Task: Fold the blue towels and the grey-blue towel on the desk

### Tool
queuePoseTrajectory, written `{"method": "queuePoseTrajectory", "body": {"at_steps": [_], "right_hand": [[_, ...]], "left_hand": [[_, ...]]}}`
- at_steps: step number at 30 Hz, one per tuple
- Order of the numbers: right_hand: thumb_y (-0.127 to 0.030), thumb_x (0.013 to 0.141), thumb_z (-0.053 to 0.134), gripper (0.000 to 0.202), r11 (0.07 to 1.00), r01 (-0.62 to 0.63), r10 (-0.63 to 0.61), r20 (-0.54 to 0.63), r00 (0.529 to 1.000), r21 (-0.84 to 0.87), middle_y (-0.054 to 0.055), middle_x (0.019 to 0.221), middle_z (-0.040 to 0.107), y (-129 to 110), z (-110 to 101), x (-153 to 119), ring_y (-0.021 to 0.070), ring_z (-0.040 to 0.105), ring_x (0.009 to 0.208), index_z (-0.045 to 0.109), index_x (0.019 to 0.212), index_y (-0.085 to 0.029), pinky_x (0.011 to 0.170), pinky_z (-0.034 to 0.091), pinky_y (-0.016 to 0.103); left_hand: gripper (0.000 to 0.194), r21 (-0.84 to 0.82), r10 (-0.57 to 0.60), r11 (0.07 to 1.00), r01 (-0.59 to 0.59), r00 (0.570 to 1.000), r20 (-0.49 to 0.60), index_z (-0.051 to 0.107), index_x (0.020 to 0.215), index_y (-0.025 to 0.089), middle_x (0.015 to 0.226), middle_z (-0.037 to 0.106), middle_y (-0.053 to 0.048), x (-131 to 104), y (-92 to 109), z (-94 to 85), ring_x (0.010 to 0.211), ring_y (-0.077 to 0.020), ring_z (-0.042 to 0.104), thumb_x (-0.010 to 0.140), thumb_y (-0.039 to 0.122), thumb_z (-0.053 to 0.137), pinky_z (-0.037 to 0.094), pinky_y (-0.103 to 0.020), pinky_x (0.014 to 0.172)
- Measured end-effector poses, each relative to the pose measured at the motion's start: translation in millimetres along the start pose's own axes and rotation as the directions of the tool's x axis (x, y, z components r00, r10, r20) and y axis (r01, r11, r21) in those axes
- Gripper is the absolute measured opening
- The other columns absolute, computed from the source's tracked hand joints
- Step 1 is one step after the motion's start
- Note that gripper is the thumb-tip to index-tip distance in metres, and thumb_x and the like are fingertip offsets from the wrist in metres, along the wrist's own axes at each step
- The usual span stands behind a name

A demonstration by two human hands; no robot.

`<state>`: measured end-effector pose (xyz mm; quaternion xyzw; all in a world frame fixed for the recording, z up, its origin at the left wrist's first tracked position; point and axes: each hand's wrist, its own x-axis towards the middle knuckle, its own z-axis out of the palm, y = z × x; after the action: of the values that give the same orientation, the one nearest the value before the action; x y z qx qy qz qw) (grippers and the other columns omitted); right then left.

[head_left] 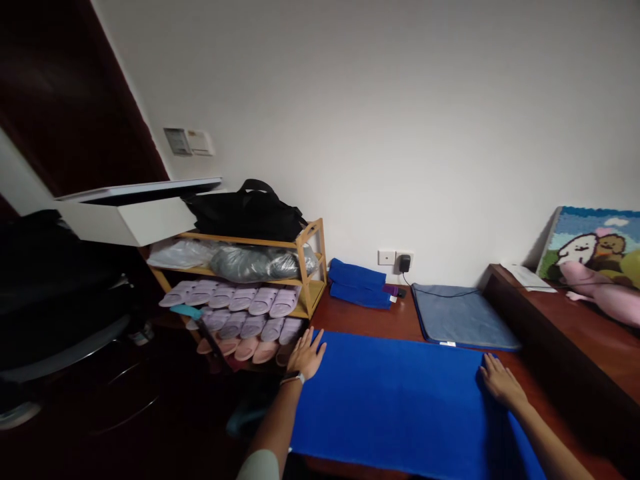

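A blue cloth [395, 400] lies spread flat on the reddish-brown table [370, 323], its near edge reaching the table's front. My left hand [306, 355], with a watch [293, 377] at the wrist, rests on the cloth's far left corner, fingers spread. On the far right corner lies my right hand [501, 381], palm down with its fingers stretched out. Just beyond the cloth is a folded grey-blue cloth [460, 313] with a blue border. Farther left, near the wall, sits a folded blue cloth [357, 283] with a white tag.
A wooden rack [313, 280] holds several rows of slippers [260, 300], plastic-wrapped items and a black bag [247, 210]. A charger [405, 263] sits in the wall socket, its cable running right. On the raised right surface are a pink plush toy [607, 293] and a fluffy picture [595, 243].
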<state>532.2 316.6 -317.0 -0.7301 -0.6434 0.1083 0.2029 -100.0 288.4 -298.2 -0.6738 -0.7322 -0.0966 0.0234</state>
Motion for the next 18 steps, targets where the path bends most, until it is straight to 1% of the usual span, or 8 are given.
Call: {"method": "queuePoseTrajectory", "body": {"at_steps": [3, 5, 7, 10, 13, 15, 16, 18], "right_hand": [[-0.058, 0.087, 0.03, 0.07, 0.993, 0.114, -0.115, -0.032, 0.993, -0.019, 0.011, 0.145, 0.061, -52, -2, -22, 0.039, 0.042, 0.146, 0.063, 0.136, -0.022, 0.122, 0.029, 0.058], [-0.057, 0.093, 0.024, 0.075, 0.977, 0.215, -0.214, -0.016, 0.977, 0.003, 0.016, 0.151, 0.055, -106, 10, -51, 0.0374, 0.039, 0.148, 0.057, 0.144, -0.013, 0.124, 0.026, 0.055], [-0.057, 0.097, 0.024, 0.076, 0.95, 0.312, -0.312, 0.025, 0.95, 0.024, 0.014, 0.157, 0.049, -170, 32, -86, 0.0311, 0.037, 0.15, 0.049, 0.15, -0.01, 0.127, 0.025, 0.048], [-0.049, 0.104, 0.017, 0.07, 0.892, 0.444, -0.452, 0.126, 0.883, 0.09, 0.011, 0.165, 0.034, -268, 67, -139, 0.0259, 0.026, 0.155, 0.037, 0.158, -0.01, 0.128, 0.02, 0.046], [-0.049, 0.105, 0.017, 0.069, 0.848, 0.51, -0.53, 0.245, 0.812, 0.144, 0.009, 0.168, 0.024, -343, 88, -177, 0.025, 0.018, 0.157, 0.029, 0.161, -0.011, 0.128, 0.018, 0.047], [-0.049, 0.104, 0.02, 0.07, 0.848, 0.507, -0.529, 0.312, 0.789, 0.155, 0.009, 0.169, 0.019, -370, 93, -190, 0.0263, 0.015, 0.157, 0.025, 0.162, -0.01, 0.128, 0.016, 0.048], [-0.048, 0.104, 0.022, 0.07, 0.852, 0.5, -0.521, 0.336, 0.785, 0.155, 0.01, 0.169, 0.018, -376, 94, -193, 0.027, 0.013, 0.158, 0.024, 0.162, -0.01, 0.128, 0.015, 0.049], [-0.048, 0.104, 0.023, 0.071, 0.861, 0.487, -0.505, 0.353, 0.788, 0.146, 0.01, 0.169, 0.016, -369, 93, -195, 0.0275, 0.012, 0.158, 0.023, 0.162, -0.009, 0.128, 0.013, 0.05]], "left_hand": [[0.064, 0.002, -0.004, 1.0, 0.004, 1.0, -0.001, 0.039, 0.158, 0.021, 0.167, 0.033, -0.015, 2, 6, -6.3, 0.154, -0.0321, 0.03, 0.105, 0.055, 0.028, 0.025, -0.054, 0.124], [0.065, -0.006, 0.02, 1.0, -0.02, 1.0, -0.017, 0.038, 0.159, 0.021, 0.168, 0.031, -0.013, -1, 12, -11.8, 0.155, -0.0308, 0.027, 0.105, 0.055, 0.029, 0.021, -0.054, 0.126], [0.063, -0.027, 0.089, 0.995, -0.091, 0.993, -0.072, 0.036, 0.16, 0.023, 0.169, 0.03, -0.011, -12, 20, -18.1, 0.156, -0.0274, 0.025, 0.106, 0.054, 0.027, 0.019, -0.051, 0.127], [0.058, -0.062, 0.244, 0.965, -0.256, 0.957, -0.157, 0.035, 0.16, 0.027, 0.167, 0.036, -0.007, -48, 28, -25.9, 0.154, -0.0239, 0.031, 0.108, 0.051, 0.027, 0.025, -0.045, 0.126], [0.055, -0.067, 0.305, 0.946, -0.317, 0.942, -0.14, 0.035, 0.159, 0.035, 0.168, 0.035, -0.002, -95, 27, -28.5, 0.154, -0.0236, 0.033, 0.107, 0.052, 0.03, 0.028, -0.045, 0.125], [0.055, -0.063, 0.266, 0.96, -0.271, 0.96, -0.087, 0.036, 0.158, 0.036, 0.168, 0.035, -0.002, -120, 22, -28.3, 0.154, -0.0251, 0.032, 0.107, 0.055, 0.031, 0.028, -0.047, 0.125], [0.056, -0.062, 0.237, 0.969, -0.241, 0.97, -0.059, 0.037, 0.158, 0.035, 0.167, 0.036, -0.003, -129, 19, -28.1, 0.154, -0.0256, 0.032, 0.106, 0.055, 0.031, 0.028, -0.048, 0.125], [0.056, -0.058, 0.197, 0.978, -0.198, 0.98, -0.028, 0.037, 0.158, 0.035, 0.167, 0.036, -0.003, -138, 16, -28.4, 0.154, -0.0256, 0.032, 0.106, 0.055, 0.031, 0.028, -0.048, 0.125]]}}
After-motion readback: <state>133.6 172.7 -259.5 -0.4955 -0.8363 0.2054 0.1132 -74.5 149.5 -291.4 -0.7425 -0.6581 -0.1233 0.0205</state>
